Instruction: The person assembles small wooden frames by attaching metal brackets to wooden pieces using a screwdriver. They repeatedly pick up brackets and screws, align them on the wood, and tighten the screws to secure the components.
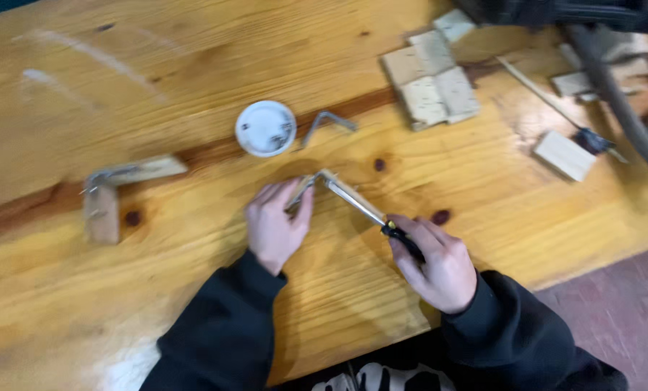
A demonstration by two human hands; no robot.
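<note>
Fingers (298,206) of left hand (274,228) pinching stiff, light metal bracket (315,181) near white lid (266,128); right hand (436,264) clamped on screwdriver (367,210) handle.

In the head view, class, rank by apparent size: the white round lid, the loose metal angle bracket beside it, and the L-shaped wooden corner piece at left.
1. L-shaped wooden corner piece, largest.
2. White round lid.
3. Metal angle bracket, smallest in area, though its span looks close to the lid's width.
</note>
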